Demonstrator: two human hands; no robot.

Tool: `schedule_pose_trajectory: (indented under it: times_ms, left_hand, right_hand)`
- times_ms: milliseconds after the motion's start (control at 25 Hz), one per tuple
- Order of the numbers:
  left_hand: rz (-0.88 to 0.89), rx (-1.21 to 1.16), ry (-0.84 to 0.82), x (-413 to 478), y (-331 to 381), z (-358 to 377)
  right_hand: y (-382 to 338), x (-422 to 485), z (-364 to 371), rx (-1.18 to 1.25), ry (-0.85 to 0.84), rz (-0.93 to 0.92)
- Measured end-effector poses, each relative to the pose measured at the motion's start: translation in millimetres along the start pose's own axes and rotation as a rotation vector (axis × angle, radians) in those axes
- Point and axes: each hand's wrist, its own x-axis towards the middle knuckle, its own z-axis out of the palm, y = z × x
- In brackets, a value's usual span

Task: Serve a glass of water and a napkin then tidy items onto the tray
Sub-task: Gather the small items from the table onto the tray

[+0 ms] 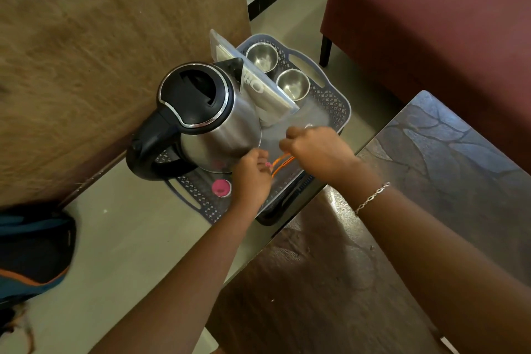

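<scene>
A grey lattice tray (339, 100) sits on the pale floor. On it stand a steel kettle (212, 123) with a black lid, two empty steel cups (262, 58) (293, 85), and an upright white packet (258, 89) between the kettle and the cups. A pink cap (221, 187) lies at the tray's near-left corner. My left hand (253, 178) and my right hand (319, 149) are close together over the tray's near end. Both have curled fingers on a thin orange loop (283, 162) with a small pink piece at its end. Something clear and hazy lies under my right hand.
A dark wooden table (431, 181) runs along the right, its edge touching the tray. A maroon sofa (431, 23) stands behind it. A brown panel (100, 52) rises on the left. A dark bag (31, 250) lies on the floor at lower left.
</scene>
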Motion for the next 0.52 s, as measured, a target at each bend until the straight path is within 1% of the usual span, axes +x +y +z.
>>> schedule_pose_trajectory:
  times_ms: [80, 240, 440, 520]
  left_hand:
    - [0.028, 0.143, -0.015, 0.2, -6.3, -0.6]
    - [0.112, 0.343, -0.038, 3.5, -11.4, -0.7]
    - [0.131, 0.347, -0.023, 0.4, -17.0, -2.1]
    - [0.167, 0.354, -0.009, -0.9, -17.0, -1.4]
  right_hand:
    - [-8.4, 3.9, 12.5, -0.071, -0.115, -0.070]
    - [-11.2, 13.0, 30.5, -0.105, -0.204, -0.039]
    - [-9.3, 22.4, 38.7, -0.039, -0.279, 0.031]
    - [-8.0, 21.5, 39.8, 0.002, -0.279, 0.050]
